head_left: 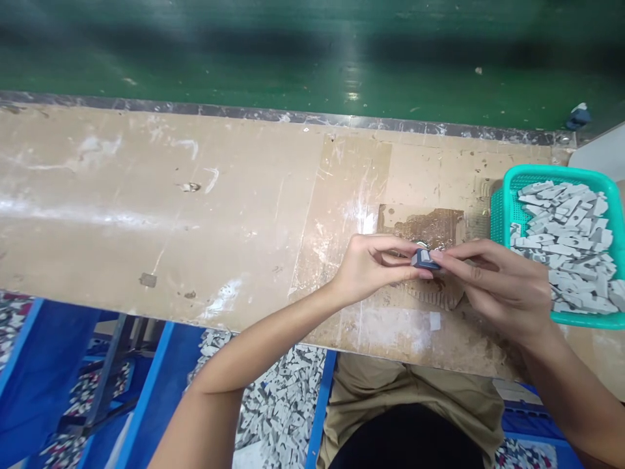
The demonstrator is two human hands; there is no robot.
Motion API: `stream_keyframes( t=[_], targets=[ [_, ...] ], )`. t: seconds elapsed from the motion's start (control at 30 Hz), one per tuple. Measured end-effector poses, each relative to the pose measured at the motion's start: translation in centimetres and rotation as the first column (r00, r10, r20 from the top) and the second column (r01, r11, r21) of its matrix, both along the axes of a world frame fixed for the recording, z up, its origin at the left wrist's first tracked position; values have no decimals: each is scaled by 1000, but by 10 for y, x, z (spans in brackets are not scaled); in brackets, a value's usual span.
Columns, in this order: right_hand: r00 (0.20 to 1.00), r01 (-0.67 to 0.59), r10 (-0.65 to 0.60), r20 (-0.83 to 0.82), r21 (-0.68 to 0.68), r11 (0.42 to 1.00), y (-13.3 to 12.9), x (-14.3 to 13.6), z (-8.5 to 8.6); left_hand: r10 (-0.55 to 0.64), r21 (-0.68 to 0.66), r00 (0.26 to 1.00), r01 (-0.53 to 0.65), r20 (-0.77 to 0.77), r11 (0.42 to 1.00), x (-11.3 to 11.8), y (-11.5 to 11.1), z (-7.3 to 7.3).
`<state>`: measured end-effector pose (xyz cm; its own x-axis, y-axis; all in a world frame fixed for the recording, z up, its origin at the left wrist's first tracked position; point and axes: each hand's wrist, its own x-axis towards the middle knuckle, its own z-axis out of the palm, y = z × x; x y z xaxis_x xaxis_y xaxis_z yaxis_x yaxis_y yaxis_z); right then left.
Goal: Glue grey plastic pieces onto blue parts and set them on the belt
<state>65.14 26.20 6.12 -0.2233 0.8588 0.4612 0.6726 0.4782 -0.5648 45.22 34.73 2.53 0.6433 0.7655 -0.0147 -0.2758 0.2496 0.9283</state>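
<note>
A small dark blue and grey plastic part (424, 259) is held above the worn cardboard patch (439, 221) on the workbench. My left hand (374, 264) pinches its left side between thumb and fingers. From the right, my right hand (502, 277) is closed on the part's right side, thumb and forefinger at its top. The fingers hide much of the part. Right of my right hand stands a green basket (561, 172) full of light grey plastic pieces (569, 241).
A green surface (293, 58) runs behind the bench's dark edge strip, with another small blue and grey part (579, 116) at its far right. Below the bench's front edge are blue bins (168, 384) and a heap of grey pieces (278, 397).
</note>
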Motion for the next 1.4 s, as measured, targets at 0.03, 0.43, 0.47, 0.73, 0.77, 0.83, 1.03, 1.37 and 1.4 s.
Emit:
stream_keyframes(
  t=[0.03,0.43,0.47,0.73,0.77,0.83,1.03,1.37,1.4],
  targets=[
    [1000,-5,5,-11,-7,1000,1,-1,0,12,-2,1000,-12,-6,1000,0,-1,0],
    [997,0,-4,-83,-51,999,-1,-9,-6,-11,5,996,12,-85,1000,-1,8,0],
    [997,1,-5,-75,-51,999,-1,-9,-2,-1,30,996,3,-86,1000,-2,11,0],
    [846,368,-413,337,192,910,-1,62,31,160,295,987,-146,-21,944,-2,20,-2],
    [789,414,-461,406,203,887,0,77,25,163,264,986,-147,-40,953,-2,20,-2],
    [716,448,-463,523,165,879,1,106,2,165,151,985,-156,-52,976,-2,21,-4],
    [710,445,-393,584,59,893,-6,128,-58,174,-327,983,-144,65,934,-3,30,-7],
    [824,488,-313,473,-312,815,3,110,-45,329,-59,916,-351,-228,935,-2,44,-5],
    [846,472,-303,440,-352,808,5,108,-43,389,70,879,-385,-276,920,-2,47,-3]
  ],
)
